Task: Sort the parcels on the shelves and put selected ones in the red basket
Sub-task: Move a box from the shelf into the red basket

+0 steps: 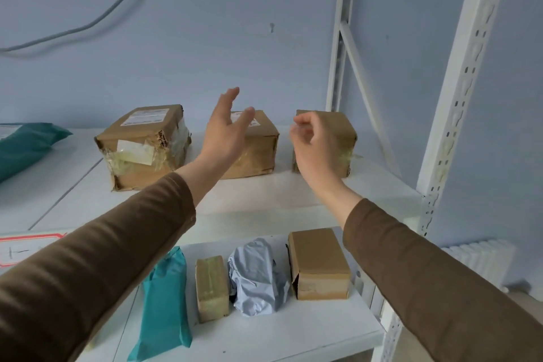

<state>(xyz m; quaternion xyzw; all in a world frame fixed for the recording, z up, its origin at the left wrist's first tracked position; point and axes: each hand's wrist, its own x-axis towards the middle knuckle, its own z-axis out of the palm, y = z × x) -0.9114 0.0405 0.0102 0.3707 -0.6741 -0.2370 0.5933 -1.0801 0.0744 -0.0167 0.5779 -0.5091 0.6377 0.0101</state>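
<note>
Reaching over the upper shelf (pixel 264 200), we hold both hands in the air with nothing in them. Our left hand (pixel 224 129) is spread, fingers apart, in front of the middle cardboard box (pixel 258 153). Our right hand (pixel 316 147) is half curled, thumb and fingers near each other but not closed, in front of the right cardboard box (pixel 342 132). A bigger taped box (pixel 144 144) stands to the left, and a teal bag (pixel 26 145) lies at the far left. On the lower shelf (pixel 293 332) lie a teal parcel (pixel 167 306), a small box (pixel 211 288), a grey-blue bag (pixel 258 276) and another box (pixel 320 263). We cannot see the red basket.
</note>
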